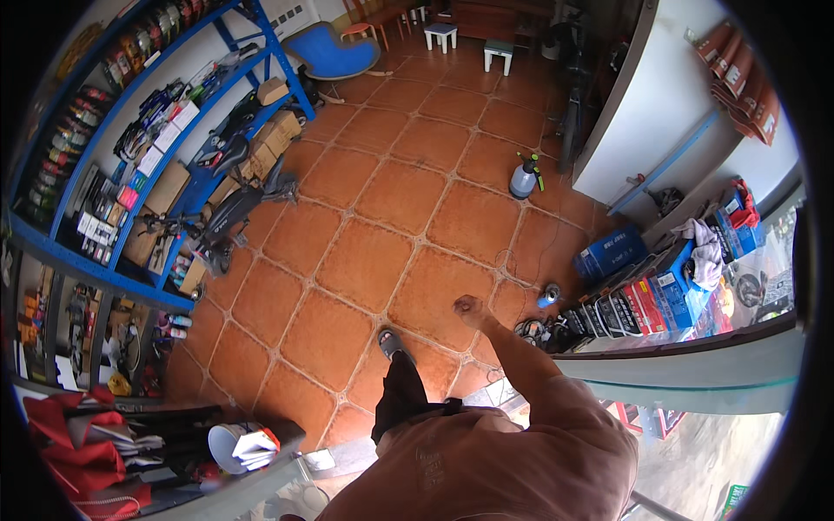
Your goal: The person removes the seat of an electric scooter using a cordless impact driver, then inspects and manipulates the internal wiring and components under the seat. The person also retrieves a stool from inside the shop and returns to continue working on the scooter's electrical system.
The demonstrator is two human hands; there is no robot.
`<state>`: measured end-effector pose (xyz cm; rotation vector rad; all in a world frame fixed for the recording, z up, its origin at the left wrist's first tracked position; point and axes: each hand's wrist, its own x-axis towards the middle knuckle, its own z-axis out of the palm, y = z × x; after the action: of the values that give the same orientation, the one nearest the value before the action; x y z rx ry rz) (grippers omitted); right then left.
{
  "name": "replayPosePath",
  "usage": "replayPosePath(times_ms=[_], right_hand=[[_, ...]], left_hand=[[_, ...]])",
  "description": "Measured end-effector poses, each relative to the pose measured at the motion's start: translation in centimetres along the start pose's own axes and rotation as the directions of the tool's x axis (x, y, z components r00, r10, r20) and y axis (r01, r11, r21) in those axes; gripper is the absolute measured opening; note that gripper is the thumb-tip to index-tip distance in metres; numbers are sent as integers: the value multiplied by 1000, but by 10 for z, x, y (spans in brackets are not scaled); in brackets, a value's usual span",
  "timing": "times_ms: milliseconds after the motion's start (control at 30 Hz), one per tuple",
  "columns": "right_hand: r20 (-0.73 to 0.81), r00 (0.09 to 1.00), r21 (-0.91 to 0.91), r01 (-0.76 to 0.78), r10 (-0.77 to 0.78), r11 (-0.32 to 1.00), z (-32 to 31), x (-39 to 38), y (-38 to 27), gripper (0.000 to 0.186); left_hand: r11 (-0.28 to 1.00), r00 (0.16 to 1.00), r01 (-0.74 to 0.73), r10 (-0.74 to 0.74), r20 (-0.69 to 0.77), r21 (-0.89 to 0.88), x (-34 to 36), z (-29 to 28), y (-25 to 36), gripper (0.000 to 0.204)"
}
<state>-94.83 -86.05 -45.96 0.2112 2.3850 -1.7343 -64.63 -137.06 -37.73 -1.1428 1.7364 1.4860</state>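
Right hand point(470, 311): I have it out ahead of the body, over the tiled floor point(360, 256), forearm reaching in from the lower right. Fingers look curled inward, a narrow loose fist rather than spread. Too small for me to tell whether the tips meet the palm or whether something slight sits inside. I see it touching nothing around it.

Left hand: out of my view; I cannot tell how its fingers stand.

Nearest things to the right hand: a small blue canister point(548, 296) upright on the floor to its right, apart from the fingers, and a dark tangle of cables or cords point(532, 331) just beside the canister, toward the body. A thin line runs in loops over the tiles near them. Farther out, a spray bottle point(524, 180) with a pale body and green-and-black top stands on the tiles.

One sandalled foot point(390, 342) shows left of the hand.

Right side: a row of boxes point(621, 313) along the glass, a blue drum-shaped container point(611, 252) lying at its far end. Left side: blue shelving point(113, 276) loaded with packages, a small dark scooter point(239, 204) before it. Far end: blue chair point(328, 50), two low stools point(499, 47).
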Motion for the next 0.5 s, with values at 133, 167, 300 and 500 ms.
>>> replayPosePath(times_ms=[133,167,300,500], right_hand=[[-129,982,-405,-182,141,896,-8,27,72,24],[-99,963,-476,-267,251,838,-17,22,89,25],[248,776,-898,-42,581,439,-52,-9,129,29],[-157,449,-95,-893,880,439,-70,50,126,44]], left_hand=[[961,986,54,-95,140,272,76,3,123,29],[939,977,55,-120,174,339,94,5,157,29],[771,929,-36,-208,305,636,178,5,304,29],[618,900,-435,280,333,655,362,130,599,18]])
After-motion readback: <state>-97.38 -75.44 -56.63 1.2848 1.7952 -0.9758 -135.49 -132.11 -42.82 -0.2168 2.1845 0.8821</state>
